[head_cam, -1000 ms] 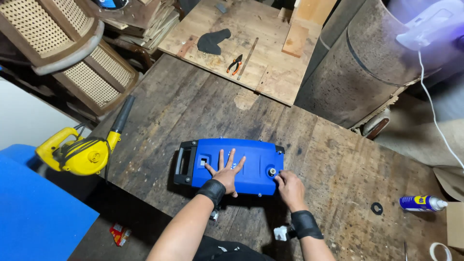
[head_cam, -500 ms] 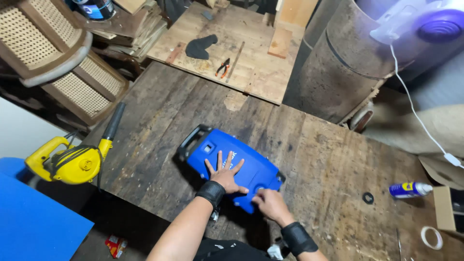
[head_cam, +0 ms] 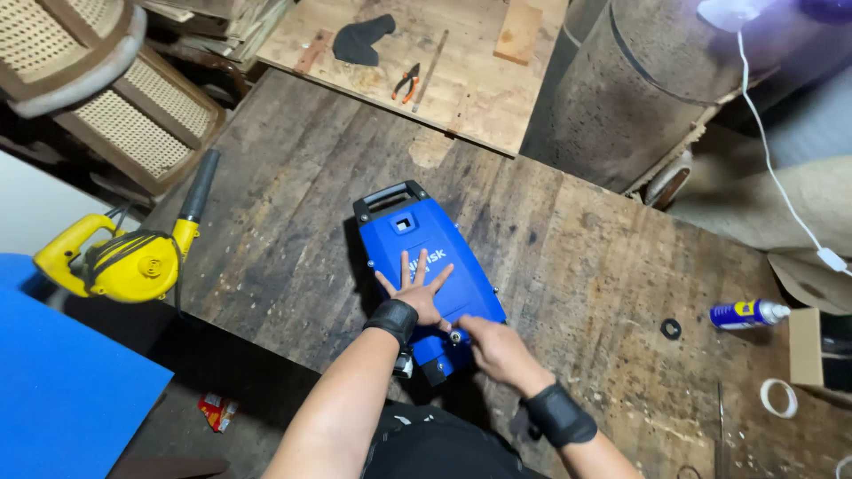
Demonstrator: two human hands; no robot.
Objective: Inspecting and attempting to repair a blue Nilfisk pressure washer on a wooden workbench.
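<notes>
A blue machine housing [head_cam: 424, 255] with a black carry handle [head_cam: 389, 197] lies on the dark wooden workbench [head_cam: 586, 266], its handle end pointing away from me. My left hand [head_cam: 414, 287] rests flat on the blue top, fingers spread. At the near end of the housing, my right hand [head_cam: 493, 349] has its fingertips closed on a small metal fitting [head_cam: 455, 336]. Both wrists wear black bands.
A yellow blower [head_cam: 124, 259] hangs over the bench's left edge. Orange-handled pliers [head_cam: 406, 82] and a metal rod lie on a plywood board [head_cam: 461, 89] at the back. At the right are a spray can [head_cam: 745, 312], a black washer [head_cam: 671, 328], a tape roll [head_cam: 778, 397] and a cardboard box [head_cam: 812, 341].
The blue housing has turned from lying crosswise to pointing its handle away from me. My left hand stayed flat on it; my right hand followed the near end.
</notes>
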